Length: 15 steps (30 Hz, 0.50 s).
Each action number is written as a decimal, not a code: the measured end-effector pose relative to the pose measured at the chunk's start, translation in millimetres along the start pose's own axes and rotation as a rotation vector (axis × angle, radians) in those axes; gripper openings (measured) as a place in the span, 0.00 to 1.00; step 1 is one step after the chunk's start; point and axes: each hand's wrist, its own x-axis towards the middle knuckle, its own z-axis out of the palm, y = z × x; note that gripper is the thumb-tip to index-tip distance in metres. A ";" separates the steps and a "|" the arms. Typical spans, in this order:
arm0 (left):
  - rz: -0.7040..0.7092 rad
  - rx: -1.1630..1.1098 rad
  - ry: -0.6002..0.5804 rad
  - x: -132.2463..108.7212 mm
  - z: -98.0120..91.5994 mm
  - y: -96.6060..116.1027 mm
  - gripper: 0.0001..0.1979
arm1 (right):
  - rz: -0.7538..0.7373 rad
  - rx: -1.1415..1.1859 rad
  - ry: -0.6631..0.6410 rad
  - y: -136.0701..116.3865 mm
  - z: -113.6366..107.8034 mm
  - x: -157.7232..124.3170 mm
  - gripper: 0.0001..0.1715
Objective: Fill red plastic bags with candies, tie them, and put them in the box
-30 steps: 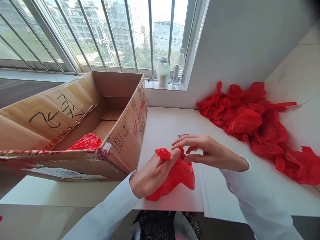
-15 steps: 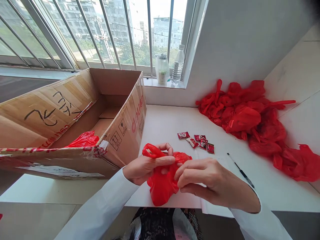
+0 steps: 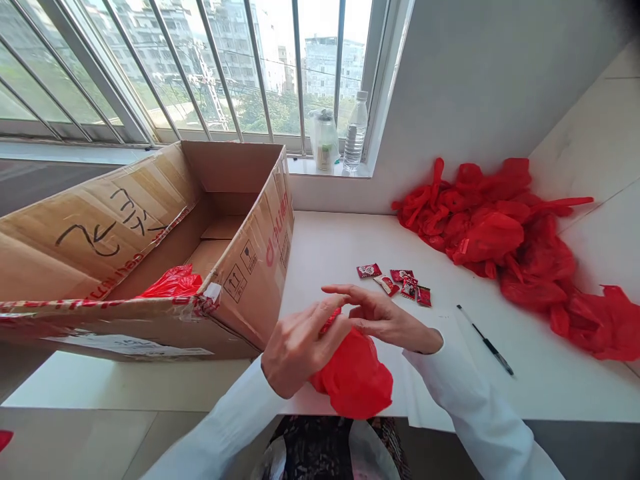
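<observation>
A red plastic bag [image 3: 361, 379] hangs bunched under my hands at the front edge of the white table. My left hand [image 3: 303, 347] is closed on the upper part of the bag, its back turned up and hiding most of the grip. Opposite it, my right hand [image 3: 383, 317] has its fingers bent around the bag's top, the fingertips meeting those of my left hand. A bit of red shows between the fingers. Beyond my right hand lie several small red wrapped packets [image 3: 409, 288] on the table.
A large cardboard box [image 3: 240, 267] stands open at the left with a red bag [image 3: 173, 283] inside. Loose red bags [image 3: 490, 233] are heaped along the wall at right. A black pen [image 3: 485, 340] lies near a paper sheet. A water bottle [image 3: 355, 133] stands on the sill.
My left hand has turned over so its back faces up. My right hand has moved up and inward to the bag's top. The bag's lower part has swung right.
</observation>
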 end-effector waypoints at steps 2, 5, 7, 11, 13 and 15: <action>0.025 0.074 0.002 -1.4 -0.9 -5.7 0.14 | -0.060 -0.196 0.051 -3.3 -1.9 1.5 0.16; 0.150 0.241 -0.038 -5.2 -7.6 -15.5 0.12 | -0.206 -0.680 0.177 -13.8 -5.7 -0.9 0.13; 0.227 0.272 -0.091 -11.6 -12.3 -21.9 0.11 | -0.271 -0.942 0.211 -16.0 -10.1 -7.3 0.14; 0.225 0.194 -0.206 -36.3 -14.1 -28.0 0.16 | -0.236 -1.098 0.277 6.6 -26.4 -30.0 0.13; 0.147 0.110 -0.253 -53.3 -9.1 -25.5 0.16 | -0.148 -1.054 0.254 23.3 -35.6 -42.5 0.13; 0.018 0.010 -0.271 -71.0 -0.4 -19.1 0.16 | -0.030 -0.987 0.152 32.3 -40.5 -51.7 0.12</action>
